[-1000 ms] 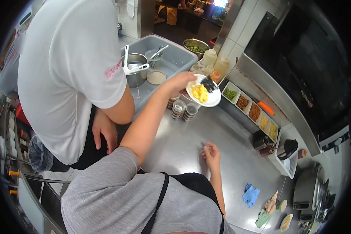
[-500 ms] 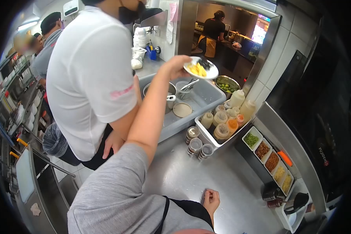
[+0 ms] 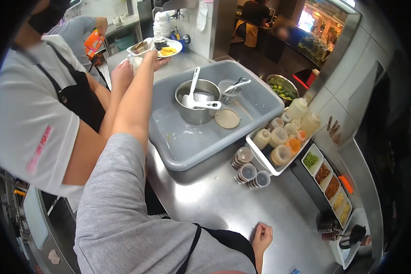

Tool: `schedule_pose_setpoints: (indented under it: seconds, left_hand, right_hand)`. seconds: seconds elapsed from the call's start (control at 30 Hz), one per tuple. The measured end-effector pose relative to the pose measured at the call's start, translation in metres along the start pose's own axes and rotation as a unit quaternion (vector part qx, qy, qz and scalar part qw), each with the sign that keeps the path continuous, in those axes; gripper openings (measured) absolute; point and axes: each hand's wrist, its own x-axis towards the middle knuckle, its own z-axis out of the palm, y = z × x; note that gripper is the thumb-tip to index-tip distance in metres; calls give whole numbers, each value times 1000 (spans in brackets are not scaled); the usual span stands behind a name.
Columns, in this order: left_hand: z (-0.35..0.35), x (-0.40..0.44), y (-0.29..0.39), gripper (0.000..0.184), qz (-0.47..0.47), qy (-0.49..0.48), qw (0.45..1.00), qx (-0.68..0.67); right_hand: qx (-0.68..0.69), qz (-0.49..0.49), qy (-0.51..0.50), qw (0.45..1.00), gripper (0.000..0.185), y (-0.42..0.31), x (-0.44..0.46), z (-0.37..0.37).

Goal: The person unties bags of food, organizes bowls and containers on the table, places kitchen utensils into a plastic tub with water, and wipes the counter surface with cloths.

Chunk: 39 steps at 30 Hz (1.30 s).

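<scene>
My left hand, at the end of my outstretched arm, grips a small white plate bearing yellow strips and black pieces of food. Close beside it, a co-worker's hand is near a pale item and a dish with brown contents; overlap hides exactly how these are held. My right hand rests on the steel counter with its fingers curled closed, and nothing shows in it.
A grey tub holds a steel pot with white-handled utensils. Right of it stand a white bin of squeeze bottles, lidded cups and a topping tray. The co-worker stands close on my left.
My left hand has carried the plate leftward, away from the serving window, to beside the co-worker's hand. The co-worker has turned and moved left. The view has shifted; my right hand stays on the counter.
</scene>
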Motion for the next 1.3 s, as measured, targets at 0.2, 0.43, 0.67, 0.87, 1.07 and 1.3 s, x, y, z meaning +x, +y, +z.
schedule_pose_setpoints:
  seconds: [0.2,0.43,0.67,0.87,1.07,1.3]
  left_hand:
    - [-96,78,3,31,-18,96,995,-28]
    - [-263,158,-34,20,-209,35,948,238]
    - [-336,175,-110,29,-121,240,963,-3]
    - [-338,212,-141,32,-163,181,970,12]
    - [-313,229,-141,36,-192,195,960,56]
    - [-277,243,-97,41,-161,147,974,61]
  right_hand:
    - [-86,-7,67,994,9,-5,1,13]
    - [-90,56,69,992,10,-27,5,20]
    - [-126,8,99,987,11,8,12,28]
    - [-176,34,155,972,14,-5,3,32]
    - [-150,110,172,967,13,-32,-7,32]
    - [-151,167,151,963,13,-29,-4,32]
